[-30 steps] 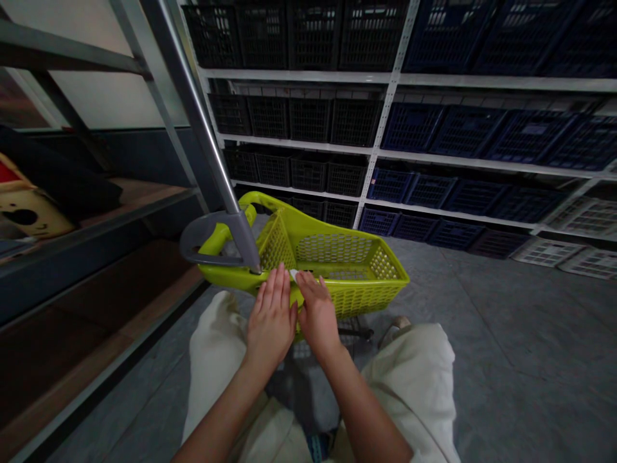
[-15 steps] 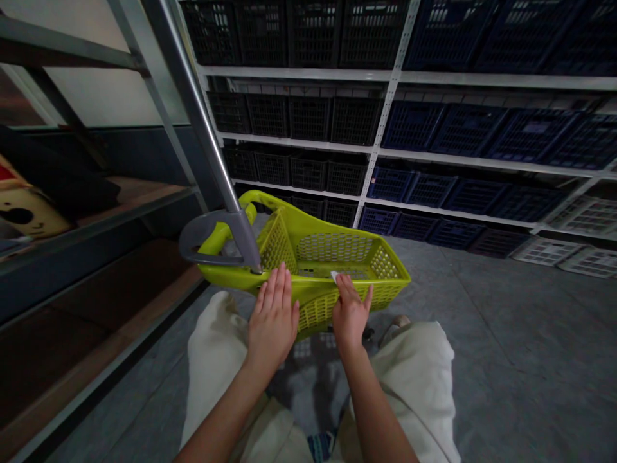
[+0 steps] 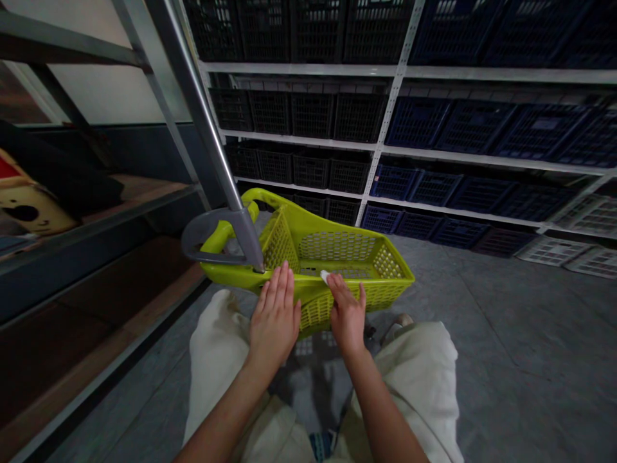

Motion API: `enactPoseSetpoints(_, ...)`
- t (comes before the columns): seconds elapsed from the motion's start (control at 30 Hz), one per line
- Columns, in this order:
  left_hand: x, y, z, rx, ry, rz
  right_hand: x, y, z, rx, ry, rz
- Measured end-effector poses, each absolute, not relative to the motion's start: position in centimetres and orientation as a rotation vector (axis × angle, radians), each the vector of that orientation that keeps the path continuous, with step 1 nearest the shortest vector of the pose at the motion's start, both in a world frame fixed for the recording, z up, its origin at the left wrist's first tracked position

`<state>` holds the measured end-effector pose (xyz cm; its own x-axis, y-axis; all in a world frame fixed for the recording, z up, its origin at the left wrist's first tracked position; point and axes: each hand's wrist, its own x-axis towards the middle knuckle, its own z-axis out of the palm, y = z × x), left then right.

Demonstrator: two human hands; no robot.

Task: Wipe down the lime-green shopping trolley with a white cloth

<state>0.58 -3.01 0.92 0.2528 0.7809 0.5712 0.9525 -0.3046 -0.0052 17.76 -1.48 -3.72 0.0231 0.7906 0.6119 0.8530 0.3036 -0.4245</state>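
A lime-green plastic shopping basket (image 3: 337, 247) with perforated walls stands on the floor in front of my knees. My left hand (image 3: 274, 308) lies flat against its near rim, fingers stretched out and together. Farther right, my right hand (image 3: 348, 315) presses a small white piece of cloth or tissue (image 3: 324, 276) to the same rim; most of the piece is hidden under the fingers. A grey loop-shaped fitting (image 3: 245, 238) at the basket's left end joins a long metal pole (image 3: 212, 122) that rises up and left. No items show inside the basket.
Behind the basket, white metal shelving (image 3: 388, 116) holds several rows of black crates (image 3: 313, 116) and blue crates (image 3: 424, 122). White crates (image 3: 549, 249) sit low at right. A rack (image 3: 144, 193) on the left carries a yellow plush-like item (image 3: 33, 209). The floor (image 3: 482, 360) is grey.
My right hand and the white piece have slid slightly left along the basket's rim. My left hand stays at the rim, and the whole view has shifted a little.
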Motion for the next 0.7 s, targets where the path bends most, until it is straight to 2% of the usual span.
enactPoseSetpoints(0.2,0.6,-3.1,0.9,-2.177,-1.592,-0.691,18.9,-1.2,-4.0,-1.612,-1.606,-0.128)
enactPoseSetpoints(0.47,0.7,-3.1,0.9,-2.167,-1.57,-0.654,11.8,-1.5,0.3,-1.3,-1.889,0.107)
enactPoseSetpoints(0.7,0.7,-3.1,0.8,-2.17,-1.573,-0.696,17.8,-1.2,-3.1,-1.443,-1.792,-0.037)
